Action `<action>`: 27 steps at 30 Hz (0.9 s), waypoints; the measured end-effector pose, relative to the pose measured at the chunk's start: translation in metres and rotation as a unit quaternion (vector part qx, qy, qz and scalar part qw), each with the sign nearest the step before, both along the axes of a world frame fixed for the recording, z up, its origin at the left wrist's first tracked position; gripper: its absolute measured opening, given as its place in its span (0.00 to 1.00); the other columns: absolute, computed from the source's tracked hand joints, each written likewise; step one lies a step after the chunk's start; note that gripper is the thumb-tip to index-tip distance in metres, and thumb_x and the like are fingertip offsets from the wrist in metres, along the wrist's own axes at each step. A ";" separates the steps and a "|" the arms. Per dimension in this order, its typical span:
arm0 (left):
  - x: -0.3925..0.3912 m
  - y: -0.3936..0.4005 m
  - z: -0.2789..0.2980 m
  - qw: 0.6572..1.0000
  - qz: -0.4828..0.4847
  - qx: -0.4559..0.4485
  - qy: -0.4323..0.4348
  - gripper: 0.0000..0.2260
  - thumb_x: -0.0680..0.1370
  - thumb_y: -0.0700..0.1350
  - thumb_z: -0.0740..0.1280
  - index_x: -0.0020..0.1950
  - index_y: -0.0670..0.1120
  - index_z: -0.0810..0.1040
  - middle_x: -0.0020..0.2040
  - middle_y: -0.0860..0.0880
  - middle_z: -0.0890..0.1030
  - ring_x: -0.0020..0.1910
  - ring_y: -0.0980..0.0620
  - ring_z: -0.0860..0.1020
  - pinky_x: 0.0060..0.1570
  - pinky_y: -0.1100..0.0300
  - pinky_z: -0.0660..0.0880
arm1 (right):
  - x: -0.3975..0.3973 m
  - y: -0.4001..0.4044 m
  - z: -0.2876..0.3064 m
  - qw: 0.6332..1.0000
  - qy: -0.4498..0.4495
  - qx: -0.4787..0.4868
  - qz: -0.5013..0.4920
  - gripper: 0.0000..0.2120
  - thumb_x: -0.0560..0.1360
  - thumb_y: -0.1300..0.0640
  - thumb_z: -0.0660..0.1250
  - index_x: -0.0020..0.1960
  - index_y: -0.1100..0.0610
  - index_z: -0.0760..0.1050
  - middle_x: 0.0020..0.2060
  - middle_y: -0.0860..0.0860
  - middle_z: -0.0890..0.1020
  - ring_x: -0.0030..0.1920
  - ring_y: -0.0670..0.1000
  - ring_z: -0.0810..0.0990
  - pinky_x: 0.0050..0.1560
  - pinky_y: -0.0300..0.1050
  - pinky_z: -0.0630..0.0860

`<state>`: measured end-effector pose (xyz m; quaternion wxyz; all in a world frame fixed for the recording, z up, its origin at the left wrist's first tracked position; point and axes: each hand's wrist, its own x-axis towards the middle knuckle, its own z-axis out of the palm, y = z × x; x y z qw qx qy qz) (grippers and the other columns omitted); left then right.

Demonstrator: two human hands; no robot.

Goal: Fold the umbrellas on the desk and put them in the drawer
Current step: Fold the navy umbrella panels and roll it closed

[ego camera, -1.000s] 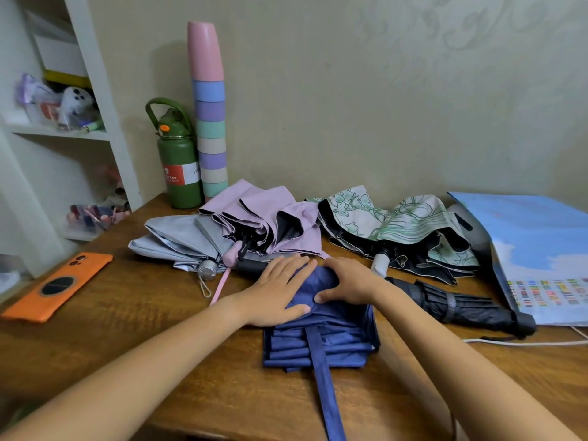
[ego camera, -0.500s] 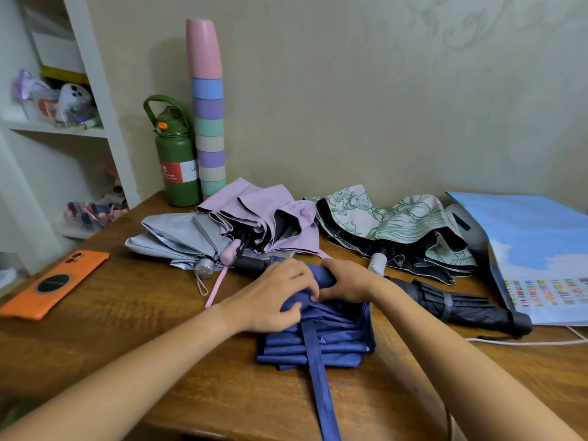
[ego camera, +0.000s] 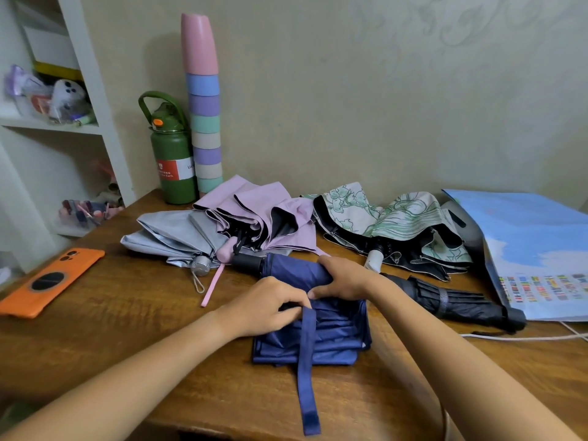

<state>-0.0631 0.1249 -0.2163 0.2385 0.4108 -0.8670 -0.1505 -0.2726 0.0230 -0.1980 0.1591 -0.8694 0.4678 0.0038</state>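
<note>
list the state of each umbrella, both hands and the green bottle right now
navy umbrella: partly rolled, strap loose
left hand: grips navy canopy
right hand: grips the rolled part
black umbrella: rolled, strapped shut
grey umbrella: collapsed, unrolled
pink umbrella: collapsed, unrolled
floral umbrella: collapsed, unrolled
green bottle: upright, capped

Both hands — left hand (ego camera: 265, 305), right hand (ego camera: 342, 278) — grip the navy umbrella (ego camera: 318, 326) on the wooden desk (ego camera: 127, 313); its strap (ego camera: 307, 374) trails toward the viewer — four other umbrellas lie behind.
</note>
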 end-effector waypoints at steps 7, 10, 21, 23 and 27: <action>0.009 -0.007 0.021 0.997 0.000 0.077 0.014 0.19 0.69 0.42 0.58 0.49 0.51 0.87 0.45 0.54 0.87 0.43 0.58 0.82 0.50 0.58 0.78 | 0.001 0.001 0.000 1.000 0.008 -0.018 0.004 0.25 0.73 0.38 0.75 0.51 0.55 0.67 0.48 0.52 0.76 0.48 0.55 0.74 0.46 0.51 0.69; 0.010 -0.025 0.023 0.998 0.036 -0.013 0.048 0.20 0.70 0.35 0.58 0.52 0.49 0.85 0.52 0.56 0.84 0.54 0.58 0.80 0.61 0.54 0.75 | 0.001 0.001 -0.001 0.999 0.015 -0.028 0.007 0.27 0.73 0.37 0.74 0.54 0.57 0.69 0.51 0.54 0.78 0.50 0.56 0.76 0.50 0.53 0.74; 0.014 -0.085 0.034 0.976 0.078 0.060 -0.192 0.17 0.74 0.56 0.75 0.59 0.52 0.79 0.55 0.51 0.81 0.54 0.49 0.77 0.56 0.47 0.75 | -0.008 0.005 0.002 0.998 -0.014 -0.044 0.030 0.21 0.80 0.39 0.65 0.54 0.59 0.73 0.52 0.56 0.78 0.50 0.56 0.74 0.52 0.51 0.70; 0.012 -0.086 0.035 0.976 0.073 0.049 -0.197 0.18 0.73 0.55 0.76 0.59 0.51 0.78 0.56 0.50 0.80 0.54 0.48 0.76 0.56 0.49 0.74 | -0.007 0.003 0.008 0.998 0.001 -0.056 0.035 0.17 0.80 0.44 0.66 0.50 0.59 0.73 0.49 0.57 0.79 0.47 0.55 0.74 0.47 0.50 0.68; 0.008 -0.089 0.028 0.976 0.084 0.037 -0.197 0.19 0.75 0.55 0.76 0.59 0.49 0.72 0.52 0.51 0.75 0.51 0.49 0.73 0.49 0.51 0.72 | -0.005 0.000 0.007 0.992 -0.003 -0.115 0.045 0.16 0.78 0.47 0.70 0.49 0.61 0.76 0.44 0.57 0.80 0.44 0.57 0.75 0.45 0.52 0.68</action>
